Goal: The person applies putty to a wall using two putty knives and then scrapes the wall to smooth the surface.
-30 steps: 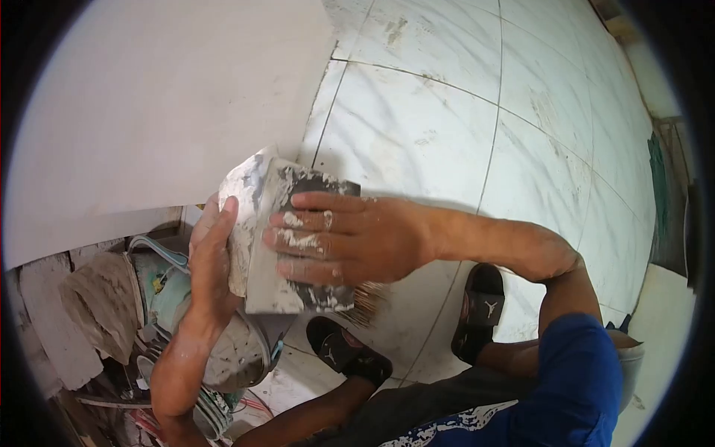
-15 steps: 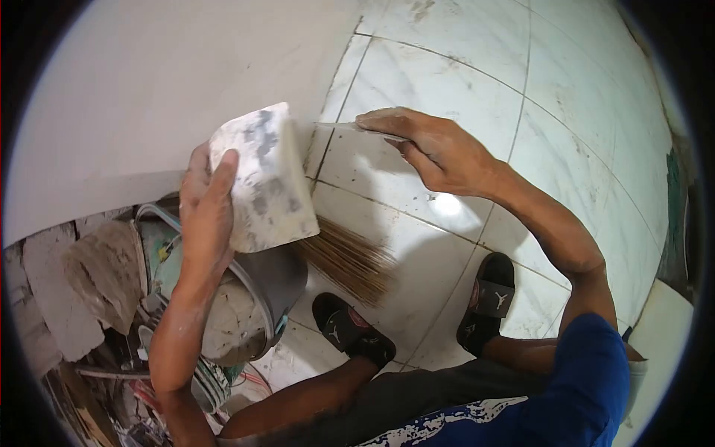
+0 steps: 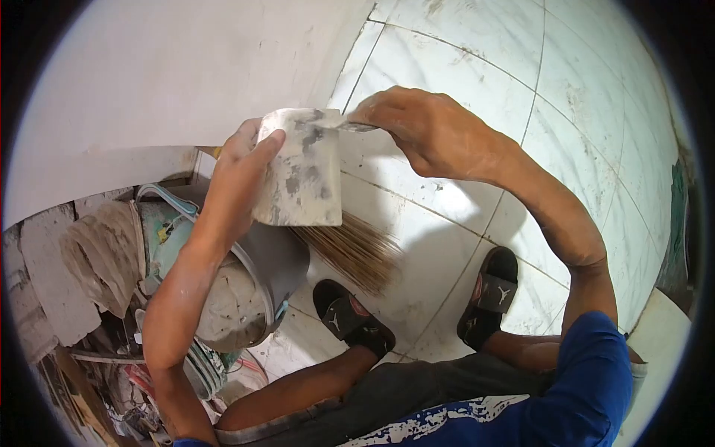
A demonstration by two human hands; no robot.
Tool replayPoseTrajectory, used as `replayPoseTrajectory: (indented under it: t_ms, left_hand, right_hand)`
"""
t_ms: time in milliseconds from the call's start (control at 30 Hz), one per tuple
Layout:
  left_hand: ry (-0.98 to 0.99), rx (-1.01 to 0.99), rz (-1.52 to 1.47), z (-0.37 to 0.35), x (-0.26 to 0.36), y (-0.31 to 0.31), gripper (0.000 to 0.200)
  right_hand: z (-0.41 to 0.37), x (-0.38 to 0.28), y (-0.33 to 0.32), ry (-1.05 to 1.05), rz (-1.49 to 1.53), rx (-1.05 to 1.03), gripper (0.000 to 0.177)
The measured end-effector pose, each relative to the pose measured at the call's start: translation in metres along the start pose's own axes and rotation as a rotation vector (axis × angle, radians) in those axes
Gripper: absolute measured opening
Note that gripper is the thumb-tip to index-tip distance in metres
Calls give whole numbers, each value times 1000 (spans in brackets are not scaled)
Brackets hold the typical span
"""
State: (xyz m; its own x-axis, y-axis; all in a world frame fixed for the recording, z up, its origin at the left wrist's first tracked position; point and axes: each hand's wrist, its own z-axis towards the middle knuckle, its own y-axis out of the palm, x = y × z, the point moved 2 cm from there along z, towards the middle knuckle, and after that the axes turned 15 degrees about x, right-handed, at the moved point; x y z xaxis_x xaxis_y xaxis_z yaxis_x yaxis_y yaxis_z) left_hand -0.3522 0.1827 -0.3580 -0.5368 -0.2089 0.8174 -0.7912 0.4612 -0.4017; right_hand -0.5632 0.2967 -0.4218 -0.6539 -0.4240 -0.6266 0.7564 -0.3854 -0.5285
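Note:
My left hand [image 3: 246, 167] grips a white, roughly rectangular plate [image 3: 302, 190] by its left side, thumb on the upper face. Patchy grey and white smears, like putty, cover that face. My right hand [image 3: 428, 134] is closed round a thin, flat putty scraper [image 3: 360, 127], mostly hidden by the fingers. The scraper's whitish edge meets the plate's upper right corner. Below the plate, a stick broom [image 3: 354, 253] lies with its bristles on the floor.
A dark bucket [image 3: 279, 264] holding pale material stands under my left forearm. Left of it are a greenish pail [image 3: 165, 242], a crumpled sack [image 3: 104, 253] and piled debris [image 3: 141, 402]. A white wall [image 3: 186, 67] rises ahead, beside marbled floor tiles [image 3: 462, 74]. My sandalled feet [image 3: 350, 320] stand below.
The plate has moved right and slightly up and now lies more squarely to view. My right hand has shifted slightly, and the scraper now reaches the plate's corner, where a gap was before.

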Motion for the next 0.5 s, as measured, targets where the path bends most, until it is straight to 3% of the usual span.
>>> replayPoseTrajectory:
  t_ms: [133,333,500]
  left_hand:
    - [-238,-89,-53,19,-19,8,33]
    - [-430,-213,-108,40,-53,21,30]
    - [-500,-213,-129,41,-53,28,30]
  right_hand:
    - [-6,-4,0,-19,71,-132,34]
    - [-2,-8,-14,193,208,-458,38]
    - [-6,8,-24,226,268,-485,31]
